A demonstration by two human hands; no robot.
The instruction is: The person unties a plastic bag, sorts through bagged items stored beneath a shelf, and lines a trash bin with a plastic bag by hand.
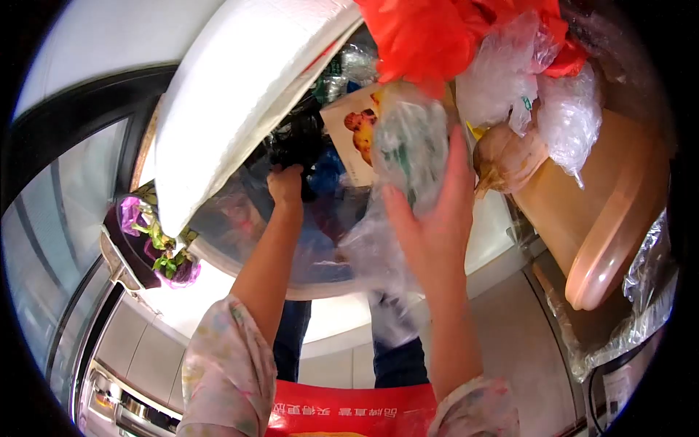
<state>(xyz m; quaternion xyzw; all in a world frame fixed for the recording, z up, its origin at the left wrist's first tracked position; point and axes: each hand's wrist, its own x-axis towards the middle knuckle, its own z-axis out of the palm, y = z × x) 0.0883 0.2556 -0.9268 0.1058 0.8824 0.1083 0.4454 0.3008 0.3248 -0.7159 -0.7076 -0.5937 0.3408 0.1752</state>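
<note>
My right hand (437, 218) is closed around a crumpled clear plastic bag (411, 146), thumb on one side and fingers on the other; part of the bag hangs down below. Its contents, if any, are hard to tell apart. My left hand (285, 183) is curled on the edge of a black plastic bag (295, 142) inside a wide clear tub (313, 269). Behind the clear bag is a cardboard box (342, 124) with a food picture. Blue plastic (325, 169) lies beside the black bag.
A large white padded slab (247, 87) leans over the tub's left side. Red plastic (429, 40), white plastic bags (502, 73) and an onion-like brown bundle (510, 156) sit at upper right. A tan plastic stool-like piece (604, 204) stands right. Green vegetables (166, 247) lie at left.
</note>
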